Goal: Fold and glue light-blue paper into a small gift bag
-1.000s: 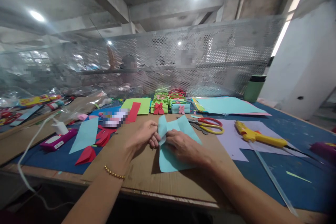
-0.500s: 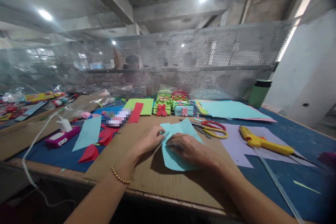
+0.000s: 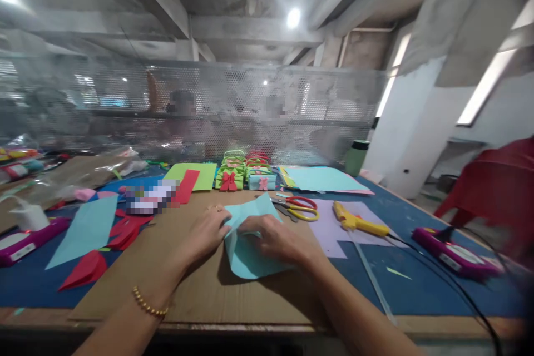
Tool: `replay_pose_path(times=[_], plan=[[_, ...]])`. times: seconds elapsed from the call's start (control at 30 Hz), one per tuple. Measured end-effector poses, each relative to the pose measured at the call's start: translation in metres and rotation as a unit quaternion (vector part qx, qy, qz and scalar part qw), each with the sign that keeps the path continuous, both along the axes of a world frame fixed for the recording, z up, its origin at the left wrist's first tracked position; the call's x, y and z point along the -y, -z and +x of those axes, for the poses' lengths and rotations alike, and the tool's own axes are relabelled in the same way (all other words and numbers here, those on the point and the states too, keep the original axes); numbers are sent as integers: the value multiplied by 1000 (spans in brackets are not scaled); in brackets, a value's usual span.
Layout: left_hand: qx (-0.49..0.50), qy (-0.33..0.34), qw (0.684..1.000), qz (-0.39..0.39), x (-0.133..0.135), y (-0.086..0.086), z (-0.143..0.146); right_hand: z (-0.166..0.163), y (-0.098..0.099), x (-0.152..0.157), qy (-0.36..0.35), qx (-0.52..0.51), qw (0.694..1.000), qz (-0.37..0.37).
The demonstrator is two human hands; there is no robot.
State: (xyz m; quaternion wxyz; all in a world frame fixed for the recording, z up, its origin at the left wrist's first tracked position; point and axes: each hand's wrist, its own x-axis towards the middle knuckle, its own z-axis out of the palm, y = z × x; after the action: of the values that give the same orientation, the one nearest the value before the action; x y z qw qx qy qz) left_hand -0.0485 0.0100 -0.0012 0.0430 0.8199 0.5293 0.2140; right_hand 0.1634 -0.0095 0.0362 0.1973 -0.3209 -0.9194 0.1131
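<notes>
Over the brown cardboard point(image 3: 196, 283), a light blue sheet of paper point(image 3: 246, 261) stands partly raised and bent between my hands. My left hand point(image 3: 211, 228) pinches its left edge, the fingers closed. Across the sheet's middle lies my right hand point(image 3: 271, 236), its fingers curled down against the paper; the fingertips are partly hidden. Scissors point(image 3: 306, 210) with one red and one yellow handle lie just beyond the sheet on the right. Small green paper bags point(image 3: 229, 172) with bows stand at the back, beside a light blue one point(image 3: 262, 179).
A yellow glue gun point(image 3: 361, 224) rests on lilac paper point(image 3: 329, 242) at the right, its cord running to a purple power strip point(image 3: 453, 253). Red paper pieces point(image 3: 87, 270) and a blue strip point(image 3: 85, 231) lie left. Stacked sheets point(image 3: 325, 179) and a green bottle point(image 3: 356, 158) stand behind.
The view has swung to the right, bringing the right-hand power strip and a red chair into sight. Both hands stay on the blue paper; the right fingers have shifted a little on it.
</notes>
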Motion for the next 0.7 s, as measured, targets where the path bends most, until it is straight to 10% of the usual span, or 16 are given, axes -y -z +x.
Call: replay_pose_path(times=[0.17, 0.33, 0.47, 0.7], plan=[[-38, -12, 999, 1, -6, 5, -2, 35, -31, 24, 77, -67, 994, 46], [-79, -23, 997, -15, -13, 9, -6, 124, -46, 35, 345, 66, 927, 129], [-69, -15, 997, -14, -14, 9, -7, 199, -31, 22, 441, 118, 879, 137], [19, -19, 999, -31, -5, -1, -3, 239, 10, -24, 406, 133, 894, 138]])
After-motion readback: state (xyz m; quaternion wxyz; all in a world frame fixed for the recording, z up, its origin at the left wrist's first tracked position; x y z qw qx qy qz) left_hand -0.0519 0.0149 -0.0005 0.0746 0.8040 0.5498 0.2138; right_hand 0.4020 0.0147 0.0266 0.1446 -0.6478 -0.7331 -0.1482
